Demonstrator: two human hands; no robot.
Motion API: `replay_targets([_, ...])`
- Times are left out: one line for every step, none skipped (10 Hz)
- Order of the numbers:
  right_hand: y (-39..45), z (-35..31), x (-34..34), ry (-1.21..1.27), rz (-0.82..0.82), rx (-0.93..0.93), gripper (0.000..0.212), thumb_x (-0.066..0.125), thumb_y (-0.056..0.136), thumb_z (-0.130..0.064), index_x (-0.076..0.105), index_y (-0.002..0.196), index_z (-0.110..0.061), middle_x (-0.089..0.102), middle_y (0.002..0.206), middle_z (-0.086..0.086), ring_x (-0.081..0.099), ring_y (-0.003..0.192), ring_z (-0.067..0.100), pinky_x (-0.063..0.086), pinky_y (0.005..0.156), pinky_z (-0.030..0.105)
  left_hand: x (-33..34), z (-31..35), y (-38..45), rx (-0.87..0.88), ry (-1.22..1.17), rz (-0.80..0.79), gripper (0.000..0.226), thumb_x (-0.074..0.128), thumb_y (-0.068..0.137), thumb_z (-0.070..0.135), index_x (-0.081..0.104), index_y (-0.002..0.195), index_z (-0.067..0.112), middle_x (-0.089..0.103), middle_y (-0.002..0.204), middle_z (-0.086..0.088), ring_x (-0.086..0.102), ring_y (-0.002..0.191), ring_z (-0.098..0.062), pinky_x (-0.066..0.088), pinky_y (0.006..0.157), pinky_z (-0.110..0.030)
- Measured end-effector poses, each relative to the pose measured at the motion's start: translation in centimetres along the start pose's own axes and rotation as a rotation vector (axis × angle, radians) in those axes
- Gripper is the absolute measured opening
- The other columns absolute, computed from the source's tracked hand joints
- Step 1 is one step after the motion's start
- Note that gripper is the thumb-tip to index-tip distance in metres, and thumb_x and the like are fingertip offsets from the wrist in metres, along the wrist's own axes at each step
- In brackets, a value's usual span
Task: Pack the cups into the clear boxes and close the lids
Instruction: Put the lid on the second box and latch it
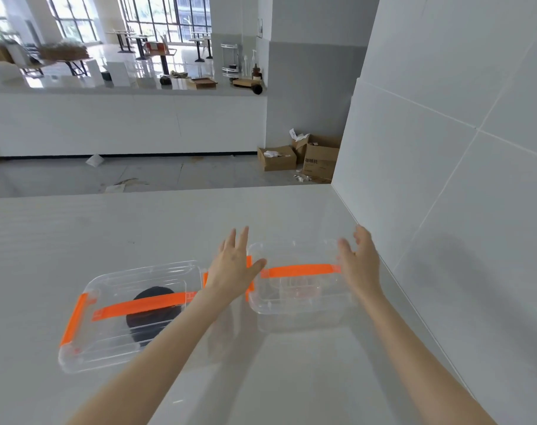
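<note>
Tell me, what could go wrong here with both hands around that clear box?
The right box sits close to the wall, so the right hand has little room and might bump it. The left hand hovers between the boxes and could nudge the left box holding the dark cup.

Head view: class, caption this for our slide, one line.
Both open hands, left and right, flank the right box; the left box holds a dark cup.

Clear boxes [301, 289] with orange handles [301, 270], black cup [152, 314], white counter [77, 240].
</note>
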State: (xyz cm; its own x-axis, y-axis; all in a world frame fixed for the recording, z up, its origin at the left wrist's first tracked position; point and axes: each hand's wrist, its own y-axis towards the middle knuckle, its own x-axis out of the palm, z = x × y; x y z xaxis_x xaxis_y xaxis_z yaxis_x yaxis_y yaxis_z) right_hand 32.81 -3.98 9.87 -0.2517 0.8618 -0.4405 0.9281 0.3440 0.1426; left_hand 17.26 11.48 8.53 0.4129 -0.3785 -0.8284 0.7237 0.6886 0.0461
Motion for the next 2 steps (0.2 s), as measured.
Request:
replay_targets([-1.4,-8.5,-2.4,0.489,0.179,-0.186,0.032,0.052,0.092,-0.021,0.054,0.123,-0.018,0.059,0.128,0.001,0.055,0.112,0.009,0.047,0.093,0.020,-3.8,1.0,0.6,0.104,0.060,0.163,0.078,0.050,0.086,0.048,0.010,0.147,0.020,0.013,0.158,-0.010,0.010,0.145,-0.026,0.019,0.117,-0.041])
replay_targets([-2.0,-16.4,-8.4,1.077,0.166,-0.483,0.020,0.058,0.084,-0.025,0.065,0.102,-0.021,0.071,0.099,-0.007,0.066,0.095,0.010,0.052,0.079,0.022,-8.3,2.3,1.1,0.171,0.046,0.280,0.076,0.052,0.086,0.045,0.015,0.146,0.019,0.017,0.157,-0.009,0.013,0.144,-0.026,0.021,0.116,-0.040])
